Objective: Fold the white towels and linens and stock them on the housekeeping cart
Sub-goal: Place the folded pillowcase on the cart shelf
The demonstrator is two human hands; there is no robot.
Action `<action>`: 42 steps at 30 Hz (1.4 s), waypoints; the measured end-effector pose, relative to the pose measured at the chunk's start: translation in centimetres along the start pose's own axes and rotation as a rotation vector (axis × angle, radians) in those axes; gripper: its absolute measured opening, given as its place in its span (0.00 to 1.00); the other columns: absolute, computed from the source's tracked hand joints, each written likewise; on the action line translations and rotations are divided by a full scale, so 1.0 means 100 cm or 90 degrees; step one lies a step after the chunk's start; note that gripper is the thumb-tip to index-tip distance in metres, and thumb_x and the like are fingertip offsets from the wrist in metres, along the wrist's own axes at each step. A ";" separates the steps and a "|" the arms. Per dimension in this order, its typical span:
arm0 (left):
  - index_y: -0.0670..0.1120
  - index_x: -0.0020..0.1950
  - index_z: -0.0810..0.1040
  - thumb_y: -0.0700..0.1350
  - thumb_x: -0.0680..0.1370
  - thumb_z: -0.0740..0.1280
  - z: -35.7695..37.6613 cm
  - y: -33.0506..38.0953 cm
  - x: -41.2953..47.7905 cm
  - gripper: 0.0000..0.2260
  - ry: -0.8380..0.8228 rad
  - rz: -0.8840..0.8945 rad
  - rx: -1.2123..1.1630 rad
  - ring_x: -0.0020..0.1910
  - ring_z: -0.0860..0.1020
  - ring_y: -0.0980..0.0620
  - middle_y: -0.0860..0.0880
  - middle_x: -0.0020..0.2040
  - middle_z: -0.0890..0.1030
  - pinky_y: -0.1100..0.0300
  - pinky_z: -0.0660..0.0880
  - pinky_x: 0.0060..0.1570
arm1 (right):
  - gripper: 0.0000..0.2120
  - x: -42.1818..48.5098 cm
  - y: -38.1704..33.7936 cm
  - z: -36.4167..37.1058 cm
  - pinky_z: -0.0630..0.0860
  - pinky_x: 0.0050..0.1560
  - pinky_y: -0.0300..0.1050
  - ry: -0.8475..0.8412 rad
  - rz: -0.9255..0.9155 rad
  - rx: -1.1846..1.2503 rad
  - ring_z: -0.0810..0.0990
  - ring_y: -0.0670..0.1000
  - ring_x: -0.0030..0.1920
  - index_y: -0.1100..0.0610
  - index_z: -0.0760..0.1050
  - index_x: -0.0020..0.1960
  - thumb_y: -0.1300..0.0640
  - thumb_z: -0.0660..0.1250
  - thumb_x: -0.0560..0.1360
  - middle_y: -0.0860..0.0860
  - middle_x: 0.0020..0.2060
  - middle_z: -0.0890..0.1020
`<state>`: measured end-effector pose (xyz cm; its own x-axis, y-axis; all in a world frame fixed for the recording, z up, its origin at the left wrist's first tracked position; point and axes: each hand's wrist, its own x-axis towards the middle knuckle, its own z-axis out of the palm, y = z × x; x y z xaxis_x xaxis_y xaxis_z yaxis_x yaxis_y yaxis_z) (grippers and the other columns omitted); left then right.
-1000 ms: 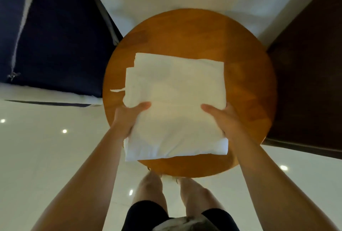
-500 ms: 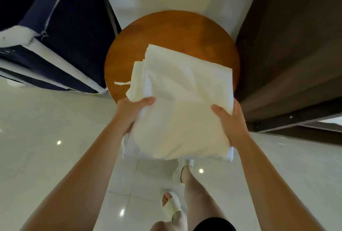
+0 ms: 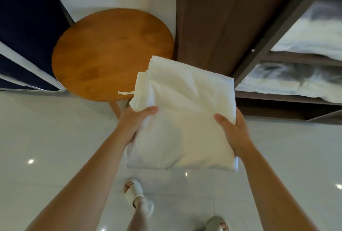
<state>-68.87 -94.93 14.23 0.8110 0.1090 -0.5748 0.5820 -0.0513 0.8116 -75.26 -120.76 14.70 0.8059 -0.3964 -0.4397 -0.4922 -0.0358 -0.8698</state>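
I am holding a folded white linen (image 3: 185, 119), a soft, faintly creased cloth squared into a thick rectangle with its layered edges showing at the far left corner. A thin tie string (image 3: 125, 93) is sticking out from that side. My left grip (image 3: 136, 122) is clamping the near left edge, thumb on top and fingers underneath. My right grip (image 3: 234, 131) is clamping the near right edge the same way. The linen is spanning the gap between both and reaching forward beyond them.

It is hanging above the glossy pale tiled floor (image 3: 46, 138), just right of the round, smooth wooden worktop (image 3: 111, 54). A dark brown wood-grain shelf unit (image 3: 212, 17) is standing just beyond it, with rumpled white bedding (image 3: 305, 80) lying on its shelves. I am wearing pale open-toed slippers (image 3: 137, 192).
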 end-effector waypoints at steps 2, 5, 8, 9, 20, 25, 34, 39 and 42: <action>0.48 0.54 0.77 0.48 0.67 0.78 0.047 -0.011 -0.030 0.19 -0.017 -0.007 0.009 0.44 0.81 0.50 0.50 0.47 0.82 0.59 0.76 0.37 | 0.22 -0.008 0.015 -0.054 0.73 0.43 0.41 0.009 -0.007 -0.001 0.77 0.43 0.49 0.47 0.68 0.64 0.54 0.69 0.73 0.41 0.50 0.77; 0.49 0.49 0.76 0.45 0.69 0.76 0.109 -0.030 -0.069 0.13 -0.029 -0.008 -0.010 0.40 0.80 0.53 0.51 0.45 0.81 0.61 0.75 0.34 | 0.23 -0.018 0.028 -0.127 0.73 0.44 0.42 0.031 -0.009 -0.004 0.77 0.45 0.50 0.48 0.67 0.66 0.55 0.70 0.73 0.44 0.52 0.78; 0.44 0.54 0.77 0.44 0.69 0.76 0.166 -0.039 -0.103 0.16 -0.047 -0.025 -0.018 0.41 0.81 0.51 0.49 0.46 0.82 0.60 0.75 0.33 | 0.24 -0.025 0.036 -0.194 0.72 0.48 0.44 0.050 0.003 0.005 0.77 0.48 0.50 0.49 0.67 0.67 0.56 0.69 0.73 0.47 0.53 0.77; 0.44 0.55 0.77 0.45 0.69 0.76 0.179 -0.040 -0.109 0.17 -0.054 -0.030 -0.019 0.42 0.81 0.50 0.49 0.46 0.82 0.59 0.75 0.34 | 0.23 -0.025 0.039 -0.208 0.72 0.47 0.44 0.053 0.008 0.008 0.77 0.47 0.49 0.49 0.68 0.66 0.57 0.68 0.73 0.47 0.53 0.78; 0.47 0.53 0.78 0.47 0.66 0.78 0.296 -0.076 -0.084 0.19 -0.109 -0.074 0.003 0.43 0.83 0.48 0.48 0.46 0.83 0.58 0.77 0.39 | 0.22 0.032 0.092 -0.305 0.73 0.45 0.44 0.103 0.071 -0.005 0.77 0.51 0.49 0.50 0.68 0.66 0.59 0.68 0.74 0.50 0.53 0.78; 0.47 0.52 0.79 0.46 0.66 0.78 0.344 -0.107 -0.048 0.17 -0.102 -0.119 0.022 0.42 0.83 0.48 0.48 0.44 0.84 0.56 0.79 0.42 | 0.23 0.078 0.136 -0.324 0.74 0.40 0.42 0.101 0.115 0.004 0.77 0.46 0.45 0.49 0.67 0.67 0.61 0.67 0.74 0.49 0.52 0.77; 0.45 0.57 0.79 0.45 0.67 0.77 0.423 -0.202 0.030 0.21 -0.070 -0.147 0.073 0.44 0.83 0.48 0.47 0.48 0.84 0.59 0.79 0.41 | 0.24 0.179 0.255 -0.349 0.74 0.49 0.48 0.088 0.185 -0.009 0.78 0.53 0.50 0.51 0.67 0.68 0.59 0.68 0.74 0.51 0.54 0.78; 0.45 0.57 0.79 0.45 0.69 0.76 0.461 -0.254 0.083 0.17 -0.050 -0.130 0.082 0.43 0.83 0.49 0.46 0.47 0.84 0.60 0.78 0.39 | 0.20 0.249 0.320 -0.351 0.76 0.47 0.46 0.057 0.176 0.006 0.79 0.51 0.48 0.51 0.70 0.65 0.60 0.68 0.74 0.51 0.52 0.79; 0.44 0.57 0.79 0.46 0.69 0.76 0.484 -0.279 0.126 0.19 -0.034 -0.103 0.080 0.44 0.83 0.47 0.45 0.48 0.84 0.58 0.78 0.42 | 0.17 0.299 0.348 -0.347 0.78 0.35 0.37 0.065 0.137 0.010 0.78 0.47 0.41 0.54 0.72 0.62 0.62 0.68 0.74 0.51 0.46 0.79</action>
<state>-72.02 -140.15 -20.74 0.7061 0.0729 -0.7043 0.7053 -0.1611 0.6904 -79.71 -165.66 -20.90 0.6445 -0.4848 -0.5912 -0.6435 0.0736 -0.7619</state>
